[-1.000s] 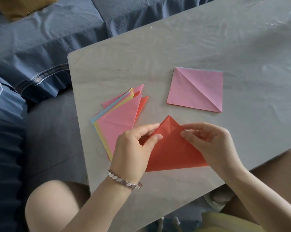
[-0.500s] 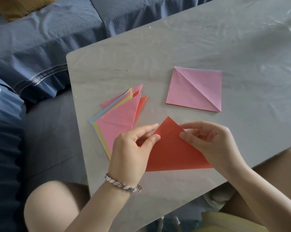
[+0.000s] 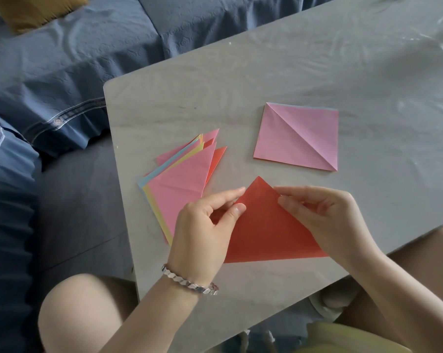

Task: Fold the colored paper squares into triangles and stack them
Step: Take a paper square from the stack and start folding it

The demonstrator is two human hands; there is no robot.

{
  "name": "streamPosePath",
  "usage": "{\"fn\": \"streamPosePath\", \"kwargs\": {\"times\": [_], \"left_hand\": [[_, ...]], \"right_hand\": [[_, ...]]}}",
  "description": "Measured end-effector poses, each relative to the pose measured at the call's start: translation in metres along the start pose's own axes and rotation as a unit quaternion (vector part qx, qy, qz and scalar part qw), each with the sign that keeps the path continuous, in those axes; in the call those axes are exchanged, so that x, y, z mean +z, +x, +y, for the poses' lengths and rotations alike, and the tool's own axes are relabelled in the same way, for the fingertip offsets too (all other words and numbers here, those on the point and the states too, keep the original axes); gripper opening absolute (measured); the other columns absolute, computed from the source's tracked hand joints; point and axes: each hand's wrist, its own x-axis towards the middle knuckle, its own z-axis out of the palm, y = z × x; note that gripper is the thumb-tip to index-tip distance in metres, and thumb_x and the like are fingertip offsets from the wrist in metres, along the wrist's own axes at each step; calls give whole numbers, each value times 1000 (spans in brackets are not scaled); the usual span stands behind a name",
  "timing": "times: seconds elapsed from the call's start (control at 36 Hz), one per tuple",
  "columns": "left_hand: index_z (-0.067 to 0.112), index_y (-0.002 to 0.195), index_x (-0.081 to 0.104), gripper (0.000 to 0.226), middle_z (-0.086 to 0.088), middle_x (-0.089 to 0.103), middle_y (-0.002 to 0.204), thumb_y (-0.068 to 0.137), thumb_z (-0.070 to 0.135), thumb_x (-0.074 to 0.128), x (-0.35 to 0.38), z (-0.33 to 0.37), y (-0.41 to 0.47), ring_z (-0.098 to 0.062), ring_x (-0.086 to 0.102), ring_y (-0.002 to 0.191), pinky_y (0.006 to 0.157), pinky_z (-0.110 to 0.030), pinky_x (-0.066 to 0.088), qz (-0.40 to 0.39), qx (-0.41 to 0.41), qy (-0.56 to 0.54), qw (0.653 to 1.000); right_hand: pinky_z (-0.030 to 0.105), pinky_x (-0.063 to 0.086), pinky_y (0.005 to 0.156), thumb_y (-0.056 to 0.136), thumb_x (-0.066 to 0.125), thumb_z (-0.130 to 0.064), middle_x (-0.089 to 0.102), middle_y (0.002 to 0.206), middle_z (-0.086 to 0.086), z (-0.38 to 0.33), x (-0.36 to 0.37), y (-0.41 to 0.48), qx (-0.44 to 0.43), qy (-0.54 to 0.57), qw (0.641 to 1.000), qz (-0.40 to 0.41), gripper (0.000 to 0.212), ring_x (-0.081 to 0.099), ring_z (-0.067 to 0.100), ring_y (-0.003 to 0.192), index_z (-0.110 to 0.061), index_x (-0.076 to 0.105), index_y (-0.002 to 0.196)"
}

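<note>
A red-orange folded triangle (image 3: 266,225) lies near the table's front edge, apex pointing away from me. My left hand (image 3: 205,225) pinches its left slanted edge between thumb and forefinger. My right hand (image 3: 325,217) pinches the right slanted edge near the apex. To the left lies a fanned stack of folded triangles (image 3: 182,184) in pink, yellow, blue and red, pink on top. A pink paper square (image 3: 297,136) with a diagonal crease lies flat farther back on the right.
The grey table (image 3: 240,98) has a rounded corner at the left and a near edge just under my wrists. A blue sofa (image 3: 75,59) with a yellow cushion (image 3: 37,8) lies beyond and left. My knees sit under the front edge.
The red triangle has shifted slightly to the right under both hands, which keep their grip on its slanted edges. The stack and pink square have not moved.
</note>
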Motion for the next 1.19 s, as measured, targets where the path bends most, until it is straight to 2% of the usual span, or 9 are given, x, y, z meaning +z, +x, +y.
{"fn": "streamPosePath", "kwargs": {"times": [0.31, 0.42, 0.56, 0.64, 0.81, 0.89, 1.0, 1.08, 1.19], "left_hand": [[32, 91, 70, 26, 31, 59, 59, 78, 9, 70, 2, -2, -1, 13, 56, 64, 65, 0, 38, -14, -1, 0, 1000], [43, 88, 64, 36, 20, 63, 63, 78, 9, 71, 2, -6, -2, 6, 58, 63, 65, -3, 41, -22, -17, 6, 1000], [38, 99, 57, 36, 9, 68, 69, 76, 14, 73, 2, -8, 2, -1, 57, 57, 67, -16, 49, -124, -78, -16, 989], [28, 79, 68, 15, 5, 67, 67, 77, 13, 71, 4, -7, 2, -8, 59, 59, 67, -30, 54, -162, -84, -17, 983], [19, 65, 66, 20, -8, 66, 62, 79, 5, 68, 15, -30, 14, -18, 58, 57, 64, -44, 57, -48, -143, -57, 987], [16, 66, 66, 18, -8, 66, 64, 78, 3, 68, 17, -48, 25, -22, 60, 61, 68, -43, 57, 9, -210, -80, 975], [13, 67, 67, 11, 3, 63, 60, 77, 14, 70, 16, -60, 33, -20, 60, 64, 64, -25, 50, 36, -145, 69, 986], [11, 76, 70, 8, 7, 57, 60, 81, 17, 67, 14, -61, 36, -20, 58, 67, 62, -26, 44, 47, -112, 164, 979], [10, 72, 68, 11, 9, 54, 57, 81, 17, 67, 12, -73, 38, -22, 56, 65, 59, -26, 41, 54, -142, 176, 973]], "right_hand": [[9, 49, 64, 78, 70, -13, 70, 74, -21, 5, -3, 2, -1, -13, 1000, -6, 27, 66, -1, 69, -40, 70, 74], [15, 51, 71, 79, 69, -13, 70, 76, -22, 7, -4, 5, -12, -40, 999, -25, 26, 66, 4, 74, -39, 70, 74], [7, 43, 76, 80, 69, -16, 69, 82, -24, 3, -13, 13, -69, -128, 980, -139, 23, 63, -5, 82, -39, 72, 82], [8, 44, 75, 79, 71, -15, 69, 81, -21, 4, -16, 19, -113, -172, 963, -174, 20, 63, -5, 80, -33, 74, 85], [27, 40, 94, 87, 52, -28, 67, 107, -1, 27, -5, 29, -320, -339, 881, -80, 26, 56, 16, 106, -17, 73, 99], [35, 40, 102, 87, 48, -29, 61, 124, 3, 46, 7, 24, -320, -380, 854, -155, 33, 51, 20, 120, -15, 68, 110], [36, 40, 103, 89, 40, -35, 59, 127, 0, 73, 24, 12, -292, -438, 810, -257, 40, 53, 16, 121, -17, 66, 113], [26, 36, 103, 89, 34, -39, 59, 128, -6, 85, 28, 2, -258, -463, 797, -288, 44, 52, 11, 120, -22, 66, 114], [31, 43, 98, 88, 33, -40, 55, 132, -8, 93, 26, -4, -228, -483, 800, -272, 48, 50, 8, 123, -21, 62, 121]]}}
